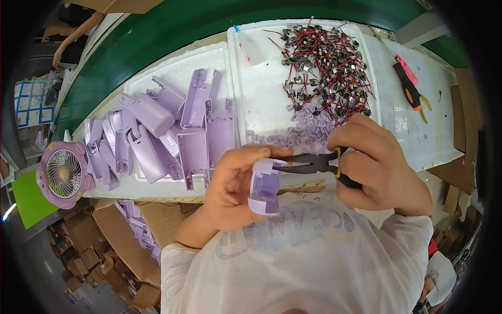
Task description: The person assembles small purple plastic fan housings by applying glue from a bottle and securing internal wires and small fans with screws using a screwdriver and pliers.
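My left hand (230,188) is closed around a lilac plastic housing (265,187), its open hollow side showing. In my right hand (371,165) is a pair of needle-nose pliers (308,163) with black jaws and black-and-yellow handles. The jaws point left, and their tips meet the upper edge of the housing; whether they grip anything there I cannot tell. Behind the pliers lies a scatter of small lilac plastic pieces (308,125). Beyond these is a heap of small circuit boards with red and black wires (327,65), both on a white foam tray (256,94).
Several lilac housings (151,115) are piled at the left, beside a purple desk fan (64,172). A clear bottle with a blue tip (248,47) lies on the tray. At the right are a screwdriver (405,81) and yellow-handled pliers (426,109). A cardboard box (123,235) with lilac parts stands below.
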A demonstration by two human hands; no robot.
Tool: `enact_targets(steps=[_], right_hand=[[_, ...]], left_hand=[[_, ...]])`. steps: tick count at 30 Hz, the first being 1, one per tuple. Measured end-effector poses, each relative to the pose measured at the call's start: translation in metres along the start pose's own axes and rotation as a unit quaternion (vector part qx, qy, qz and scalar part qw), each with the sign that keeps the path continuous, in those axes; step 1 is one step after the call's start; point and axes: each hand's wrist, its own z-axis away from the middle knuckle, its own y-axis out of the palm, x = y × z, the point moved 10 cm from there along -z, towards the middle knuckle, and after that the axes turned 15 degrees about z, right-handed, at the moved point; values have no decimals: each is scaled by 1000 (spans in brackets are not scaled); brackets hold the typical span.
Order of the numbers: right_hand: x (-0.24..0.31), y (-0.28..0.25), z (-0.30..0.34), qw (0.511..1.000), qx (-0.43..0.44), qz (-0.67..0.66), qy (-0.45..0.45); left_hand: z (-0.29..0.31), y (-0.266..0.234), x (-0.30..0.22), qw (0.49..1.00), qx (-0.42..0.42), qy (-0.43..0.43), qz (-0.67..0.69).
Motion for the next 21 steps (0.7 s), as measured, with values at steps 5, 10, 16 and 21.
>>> enact_targets(steps=[5,10,16,21], right_hand=[[2,0,-1,1000,-1,15,1],[1,4,-2,998,24,58,24],[-4,6,-1,997,14,-32,63],[-3,8,0,997,7,-41,68]], left_hand=[[0,-2,1,999,-16,-18,-21],[-3,-8,3,998,-29,-20,-59],[-3,-7,-5,997,-5,61,-44],[1,-9,-4,997,-21,71,-37]])
